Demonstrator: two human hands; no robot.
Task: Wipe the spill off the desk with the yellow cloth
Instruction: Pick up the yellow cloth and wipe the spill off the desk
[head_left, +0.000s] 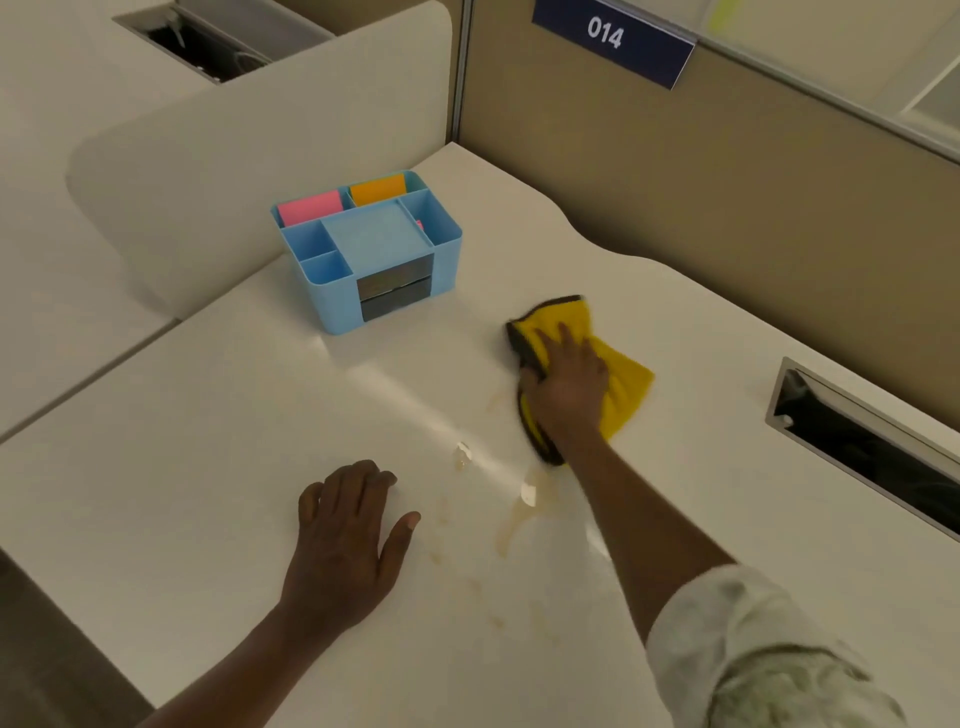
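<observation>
We see the right hand (566, 387) pressed flat on the yellow cloth (626, 379), fingers spread a little and laid over the fabric rather than curled around it, palm down on the white desk (208, 441). The cloth has a dark edge (530, 364) along its left side and lies bunched under the hand, toward the far right of the desk, near the tan partition wall (701, 197). The left hand (345, 540) rests palm down on the bare desk close to us, fingers loosely spread and holding nothing, thumb angled out to the right.

The spill (511, 525) shows as a pale brownish streak with a few wet patches between the two hands, running from just below the cloth down along the right forearm; fainter smears trail toward the near edge. The cloth touches only its upper end, as far as we can tell.

Behind the spill stands a light blue desk organizer (371, 244), well apart from the cloth, with a pink pad (310, 207) and an orange pad (377, 188) in its rear compartments (the small front drawers look dark and reflective).

On the partition a dark blue sign (613, 39) reads "014" in white. A metal-rimmed cable slot (862, 441) is set into the desk at the right. The right arm wears a rolled pale patterned sleeve (758, 654)
</observation>
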